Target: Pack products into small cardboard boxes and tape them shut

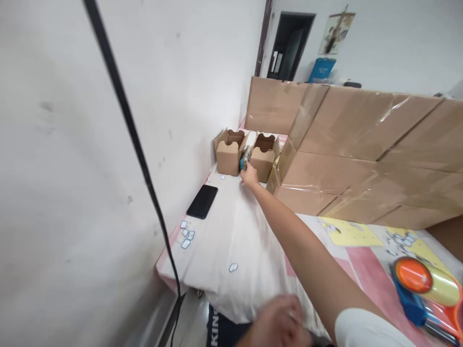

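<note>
At the far end of the cloth-covered surface, my right hand (250, 175) is closed on a small teal and brown item (245, 158), whose kind I cannot make out. It is between two open cardboard boxes, the left box (227, 162) and the right box (262, 164), both with notched rims. Low in the view is my left hand (280, 320), blurred, its fingers curled in. A dark end pokes out beside it, and what the hand holds is hidden.
A black phone (202, 202) lies near the wall, with several blue-edged white pieces (185, 244) nearby. A taped cardboard partition (336, 144) stands at right. Orange and blue objects (414, 274) lie at lower right. A black cable (133, 130) hangs at left.
</note>
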Tool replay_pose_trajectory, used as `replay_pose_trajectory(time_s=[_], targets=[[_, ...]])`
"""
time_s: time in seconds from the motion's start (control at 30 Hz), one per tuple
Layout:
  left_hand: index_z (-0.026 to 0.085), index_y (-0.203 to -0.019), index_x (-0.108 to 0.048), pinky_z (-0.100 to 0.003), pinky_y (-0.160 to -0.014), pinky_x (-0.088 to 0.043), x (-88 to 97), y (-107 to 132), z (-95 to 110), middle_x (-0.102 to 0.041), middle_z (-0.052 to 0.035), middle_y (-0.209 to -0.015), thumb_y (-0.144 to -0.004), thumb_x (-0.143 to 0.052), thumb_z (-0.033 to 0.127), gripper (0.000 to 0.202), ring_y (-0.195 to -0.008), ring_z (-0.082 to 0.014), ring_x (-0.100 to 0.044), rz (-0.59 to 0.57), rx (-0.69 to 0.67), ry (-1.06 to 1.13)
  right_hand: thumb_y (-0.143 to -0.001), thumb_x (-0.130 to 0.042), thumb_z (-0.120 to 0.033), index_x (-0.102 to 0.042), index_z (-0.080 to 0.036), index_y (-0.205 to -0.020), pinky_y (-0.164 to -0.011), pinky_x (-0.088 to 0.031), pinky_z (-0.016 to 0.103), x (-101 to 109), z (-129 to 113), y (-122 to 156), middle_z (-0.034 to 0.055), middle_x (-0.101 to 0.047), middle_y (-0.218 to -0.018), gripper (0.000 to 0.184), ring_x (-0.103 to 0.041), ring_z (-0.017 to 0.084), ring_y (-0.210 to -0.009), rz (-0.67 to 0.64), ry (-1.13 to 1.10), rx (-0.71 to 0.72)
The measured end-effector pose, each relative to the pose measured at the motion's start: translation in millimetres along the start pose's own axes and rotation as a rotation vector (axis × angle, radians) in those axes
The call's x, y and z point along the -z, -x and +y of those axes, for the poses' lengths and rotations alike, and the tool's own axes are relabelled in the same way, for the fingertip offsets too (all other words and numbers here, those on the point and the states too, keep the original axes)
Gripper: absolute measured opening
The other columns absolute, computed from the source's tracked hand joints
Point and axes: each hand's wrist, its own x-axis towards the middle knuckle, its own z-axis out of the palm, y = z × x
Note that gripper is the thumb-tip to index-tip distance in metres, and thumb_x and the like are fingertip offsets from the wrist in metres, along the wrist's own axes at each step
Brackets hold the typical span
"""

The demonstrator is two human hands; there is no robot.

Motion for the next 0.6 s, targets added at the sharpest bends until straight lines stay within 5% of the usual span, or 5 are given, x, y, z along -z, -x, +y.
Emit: replay_pose_trajectory(time_s=[0.13, 0.27, 0.4, 0.5, 0.6], targets=[[0.020, -0.070, -0.053, -0.023, -0.054, -0.037, 16.0, -23.2, 106.4, -0.053, 0.0023, -0.053, -0.086, -0.064, 0.047, 0.033, -0.051, -0.0104, -0.044, 0.274, -0.622, -0.390, -0.095, -0.048, -0.028, -0.065, -0.011, -0.118, -0.091, -0.052, 0.045, -19.7, -25.4, -19.1, 0.0244, -0.067, -0.117, 0.033, -0.067, 0.033, -0.109, 0.088, 0.002, -0.191], [0.024, -0.106, -0.052, -0.025, -0.069, -0.045, 28.2, -88.5, 252.1, -0.062, 0.0006, -0.082, -0.081, -0.068, 0.031, 0.030, -0.071, -0.0136, -0.059, 0.861, -1.192, -0.702, -0.096, -0.043, -0.020, -0.065, -0.010, -0.118, -0.090, -0.052, 0.045, -29.8, -39.3, -33.7, 0.0250, -0.067, -0.118, 0.032, -0.066, 0.033, -0.112, 0.100, -0.028, -0.282], [0.027, -0.142, -0.037, -0.039, -0.089, -0.047, 38.1, -169.2, 334.1, -0.069, -0.0092, -0.103, -0.080, -0.068, 0.021, 0.070, -0.100, -0.0278, -0.067, 1.093, -0.815, -1.391, -0.096, -0.045, -0.020, -0.067, -0.013, -0.113, -0.090, -0.051, 0.044, -29.2, -37.3, -38.6, 0.0220, -0.069, -0.114, 0.028, -0.066, 0.031, -0.110, 0.065, -0.025, -0.229], [0.022, -0.142, -0.041, -0.049, -0.096, -0.044, 43.7, -201.1, 350.0, -0.066, -0.0185, -0.117, -0.068, -0.077, 0.013, 0.082, -0.114, -0.0367, -0.063, 1.095, -0.558, -1.636, -0.095, -0.049, -0.024, -0.066, -0.017, -0.112, -0.092, -0.049, 0.044, -28.3, -33.6, -28.8, 0.0176, -0.069, -0.110, 0.025, -0.066, 0.030, -0.107, 0.037, -0.026, -0.131], [0.015, -0.132, -0.047, -0.052, -0.094, -0.045, 49.9, -203.8, 348.6, -0.065, -0.0242, -0.117, -0.067, -0.080, 0.016, 0.073, -0.113, -0.0395, -0.063, 1.132, -0.532, -1.647, -0.093, -0.050, -0.027, -0.065, -0.020, -0.107, -0.092, -0.048, 0.044, -27.9, -28.4, -3.1, 0.0130, -0.068, -0.102, 0.021, -0.064, 0.028, -0.102, 0.020, -0.060, 0.075]])
